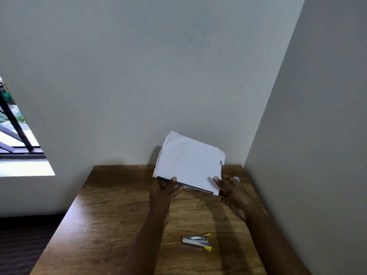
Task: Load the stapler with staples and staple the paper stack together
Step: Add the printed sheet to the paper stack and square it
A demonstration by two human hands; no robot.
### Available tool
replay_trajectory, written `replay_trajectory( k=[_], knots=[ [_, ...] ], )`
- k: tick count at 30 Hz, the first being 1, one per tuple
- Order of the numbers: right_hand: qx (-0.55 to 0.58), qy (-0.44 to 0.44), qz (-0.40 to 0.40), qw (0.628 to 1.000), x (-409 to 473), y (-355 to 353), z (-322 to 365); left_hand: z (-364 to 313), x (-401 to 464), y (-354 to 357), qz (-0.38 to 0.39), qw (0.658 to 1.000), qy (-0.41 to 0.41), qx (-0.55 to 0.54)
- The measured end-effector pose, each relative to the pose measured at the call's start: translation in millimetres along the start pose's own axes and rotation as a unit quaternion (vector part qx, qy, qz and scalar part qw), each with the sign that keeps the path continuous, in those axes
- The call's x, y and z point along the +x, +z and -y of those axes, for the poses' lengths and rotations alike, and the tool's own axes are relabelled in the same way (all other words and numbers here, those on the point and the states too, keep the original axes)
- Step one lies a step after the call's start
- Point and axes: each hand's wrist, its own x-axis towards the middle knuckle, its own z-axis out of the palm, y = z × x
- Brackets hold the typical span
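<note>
Fingers (174,182) of the left hand (165,188) curl round the near left corner of the paper stack (188,163), thumb on top, while the right hand (231,192) pinches the near right corner the same way. Both hands hold the stack tilted up off the wooden counter (111,215), close to the back wall. Looks like squaring-up of the sheets, so the stapling itself isn't started. The stapler (197,241), silver with yellow ends, lies alone on the counter nearer the person, well apart from the paper. Next, I'd say, one hand must free itself and fetch that stapler. Whether it's loaded, I can't tell. Something pale peeks out behind the right hand, too hidden to name; no staples are plainly visible.
</note>
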Motion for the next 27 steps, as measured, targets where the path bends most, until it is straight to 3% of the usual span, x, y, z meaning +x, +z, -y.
replay_trajectory(
  k=[3, 9, 14, 20, 27],
  knots=[
    [-0.021, -0.021, -0.002, 1.000, -2.7, 8.1, -10.9, 2.3, -1.1, 3.1, 0.010, 1.000, -0.020, 0.000],
    [-0.172, -0.101, -0.054, 0.979, -4.5, 3.3, -8.9, 2.9, 0.3, -8.3, 0.015, 0.997, -0.073, 0.014],
    [-0.170, -0.144, -0.096, 0.970, -4.4, -1.8, -4.3, 1.6, 1.0, -15.0, 0.027, 0.998, -0.055, 0.004],
    [-0.130, -0.141, -0.056, 0.980, -2.8, -9.0, -7.3, 3.7, -0.5, -24.5, 0.065, 0.995, -0.073, 0.004],
    [-0.156, -0.105, -0.025, 0.982, 0.0, -17.3, -13.9, 3.5, -2.6, -31.6, 0.112, 0.985, 0.021, 0.130]
  ],
)
